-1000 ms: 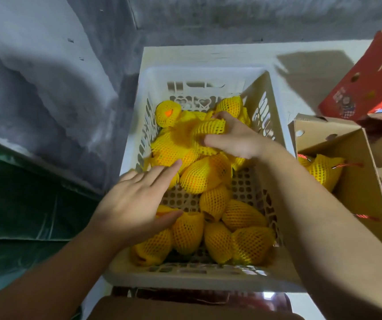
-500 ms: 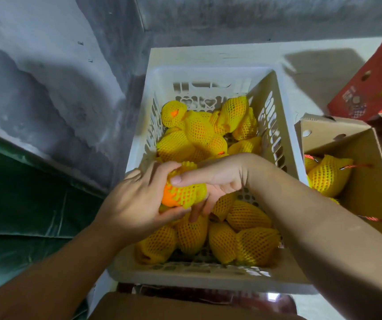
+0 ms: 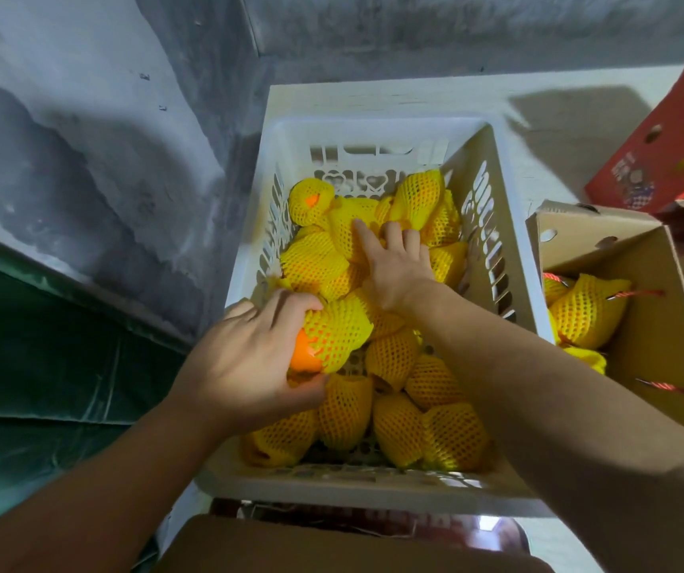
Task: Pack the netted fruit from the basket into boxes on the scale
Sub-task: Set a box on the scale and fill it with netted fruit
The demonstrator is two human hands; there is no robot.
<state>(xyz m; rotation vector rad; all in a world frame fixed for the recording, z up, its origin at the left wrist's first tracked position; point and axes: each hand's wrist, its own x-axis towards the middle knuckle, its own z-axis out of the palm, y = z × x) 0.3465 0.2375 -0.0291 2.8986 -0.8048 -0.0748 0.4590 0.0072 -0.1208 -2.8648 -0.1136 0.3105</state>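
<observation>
1. While the left hand (image 3: 245, 357) grips one netted fruit (image 3: 332, 335) above the near half of the basket (image 3: 373, 134), its orange skin shows at the net's open end beside the thumb.
2. Under and just past that hand, more yellow-netted fruit (image 3: 398, 432) lies along the basket's near wall.
3. Further in, the right hand (image 3: 398, 266) rests on the far heap of fruit (image 3: 315, 262), forefinger stretched out, the other fingers curled into the nets; whether it grasps one, I cannot tell.
4. To the right, the open cardboard box (image 3: 662, 308) holds several netted fruit (image 3: 584, 312).
5. Beyond it stands a red box (image 3: 662, 159); its printing is too blurred to read.
</observation>
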